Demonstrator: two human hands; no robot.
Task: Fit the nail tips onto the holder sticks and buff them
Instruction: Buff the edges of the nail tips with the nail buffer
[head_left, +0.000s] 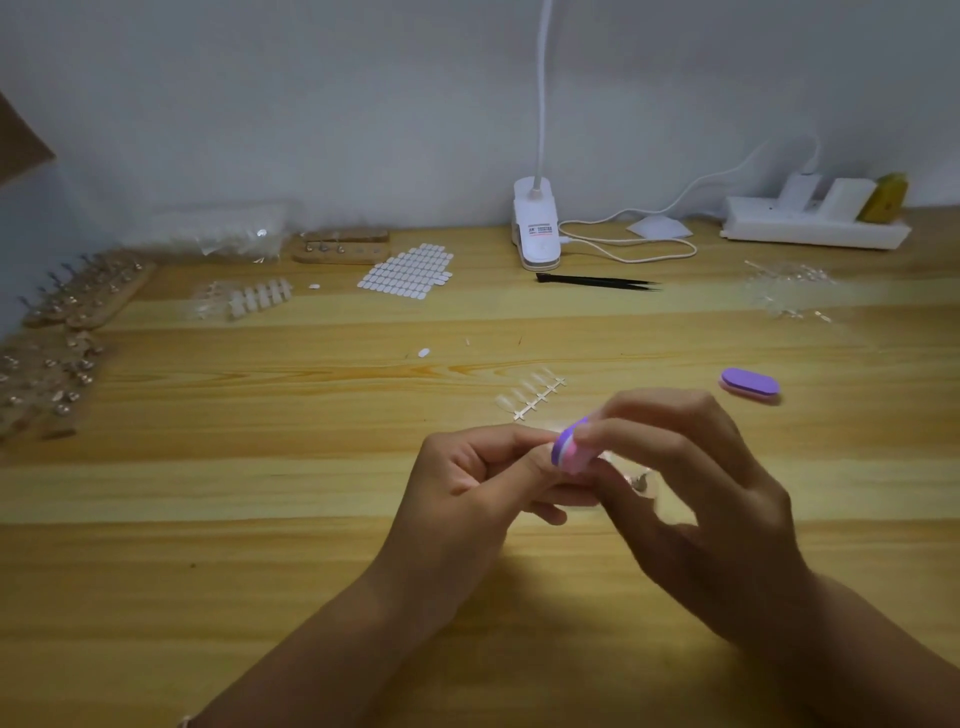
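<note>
Tabletop (260, 519) of pale yellow wood grain fills the lower frame and meets a plain grey wall (311, 104) across the top. At lower centre the right hand (691, 483) grips a purple-and-pink buffer block (569, 447). The left hand (467, 483) pinches a clear holder stick (640, 480) just under it; the tip on it is too blurred to make out. A strip of nail tips (530, 395) lies just above the hands, and a second buffer block (750, 385) lies at the right. Along the wall stand a white clip lamp (535, 228) at upper centre and a power strip (815, 226) at upper right. Black tweezers (597, 282) and a sheet of white tabs (408, 270) lie before them. Wooden bases of holder sticks (78, 296) crowd the left edge.
</note>
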